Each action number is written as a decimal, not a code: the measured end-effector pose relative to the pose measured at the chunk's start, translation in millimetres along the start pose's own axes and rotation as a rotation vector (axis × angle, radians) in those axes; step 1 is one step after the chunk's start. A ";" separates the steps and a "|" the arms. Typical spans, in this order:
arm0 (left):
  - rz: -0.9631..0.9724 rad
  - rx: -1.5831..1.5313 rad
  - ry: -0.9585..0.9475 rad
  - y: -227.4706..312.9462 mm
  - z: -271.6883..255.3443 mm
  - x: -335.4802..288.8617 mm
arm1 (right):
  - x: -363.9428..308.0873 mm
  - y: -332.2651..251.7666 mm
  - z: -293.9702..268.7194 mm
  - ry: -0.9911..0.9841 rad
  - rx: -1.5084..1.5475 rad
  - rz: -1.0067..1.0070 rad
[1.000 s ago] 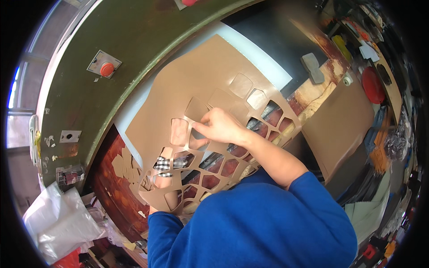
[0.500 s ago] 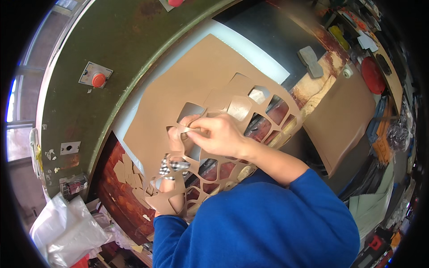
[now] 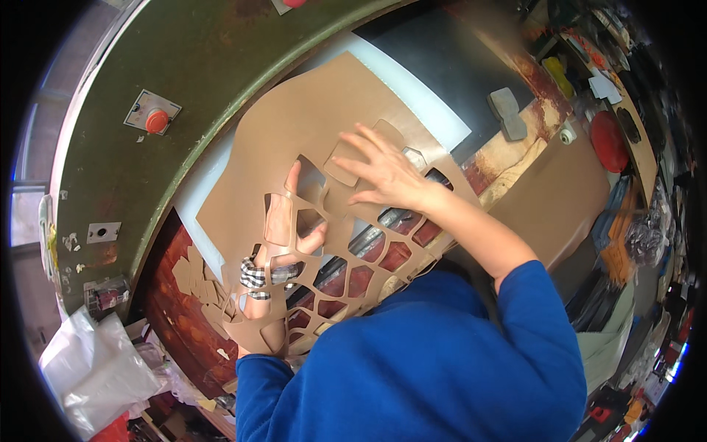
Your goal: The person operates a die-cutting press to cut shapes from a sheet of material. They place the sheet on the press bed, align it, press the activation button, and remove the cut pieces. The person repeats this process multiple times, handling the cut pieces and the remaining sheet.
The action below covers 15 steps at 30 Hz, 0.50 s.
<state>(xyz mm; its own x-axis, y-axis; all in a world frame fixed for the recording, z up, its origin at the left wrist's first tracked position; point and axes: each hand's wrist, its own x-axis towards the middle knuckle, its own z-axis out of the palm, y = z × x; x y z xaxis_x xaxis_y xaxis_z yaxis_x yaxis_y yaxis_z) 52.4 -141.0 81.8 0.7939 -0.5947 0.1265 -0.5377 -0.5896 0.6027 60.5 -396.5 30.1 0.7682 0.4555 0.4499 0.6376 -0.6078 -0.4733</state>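
Note:
A tan leather-like sheet (image 3: 294,118) lies across the work surface, its near part cut into a net of holes. My left hand (image 3: 278,221) is beneath that net, showing through the openings, with thumb and a raised finger spread apart. A black-and-white checked band (image 3: 254,274) circles the left wrist. Above the sheet, my right hand (image 3: 387,175) has its fingers fanned out and holds nothing. Close under its fingertips lies a cut tan piece (image 3: 343,165); whether they touch it I cannot tell.
A green machine beam (image 3: 191,103) with a red button (image 3: 157,121) runs along the far left. Small tan scraps (image 3: 193,276) lie at left, near a clear plastic bag (image 3: 96,376). To the right are a grey block (image 3: 507,114) and another tan sheet (image 3: 541,199).
My right hand has let go of the strip of sheet it pinched, opened, and moved up and right. The left hand's fingers have spread beneath the net.

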 end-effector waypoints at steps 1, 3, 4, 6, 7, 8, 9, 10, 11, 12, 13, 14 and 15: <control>-0.014 -0.022 -0.028 0.2 -1.7 0.4 | 4.1 1.8 3.8 -0.062 0.075 0.000; 0.013 0.002 0.026 -0.2 -5.5 -3.7 | 11.0 5.9 6.5 -0.190 0.227 0.049; -0.007 0.002 0.037 -1.1 -7.4 -7.1 | 11.1 11.6 1.0 -0.246 0.279 0.041; -0.080 -0.028 0.070 -3.3 -5.9 -12.2 | 7.5 23.3 -14.7 -0.372 0.260 0.052; -0.151 -0.082 0.068 -4.6 -3.4 -14.2 | 5.1 27.7 -21.8 -0.461 0.234 0.071; -0.221 -0.139 0.066 -5.9 0.6 -14.9 | 2.9 27.4 -24.0 -0.495 0.199 0.129; -0.282 -0.186 0.066 -7.2 4.6 -14.6 | 1.2 27.8 -25.7 -0.480 0.193 0.106; -0.289 -0.257 0.083 -7.6 9.0 -14.0 | 0.4 25.2 -23.1 -0.445 0.163 0.100; -0.246 -0.321 0.088 -7.9 11.8 -12.4 | 1.2 21.8 -17.9 -0.409 0.159 0.079; -0.223 -0.391 0.118 -6.7 14.5 -11.7 | 2.3 17.8 -10.6 -0.263 0.183 0.041; -0.200 -0.456 0.120 -4.8 16.8 -10.6 | 4.3 13.5 -0.8 -0.179 0.097 0.037; -0.179 -0.493 0.082 -3.8 14.4 -9.6 | 7.4 11.4 9.2 -0.094 0.048 0.008; -0.178 -0.477 0.067 -0.6 14.3 -9.3 | 10.3 9.6 18.9 -0.029 -0.008 -0.005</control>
<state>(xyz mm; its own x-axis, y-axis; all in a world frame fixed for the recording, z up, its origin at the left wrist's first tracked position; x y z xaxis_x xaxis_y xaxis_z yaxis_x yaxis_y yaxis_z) 41.3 -142.9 69.0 0.8862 -0.4624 0.0298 -0.2153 -0.3541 0.9101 75.7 -385.3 15.9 0.7664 0.4772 0.4301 0.6411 -0.6108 -0.4647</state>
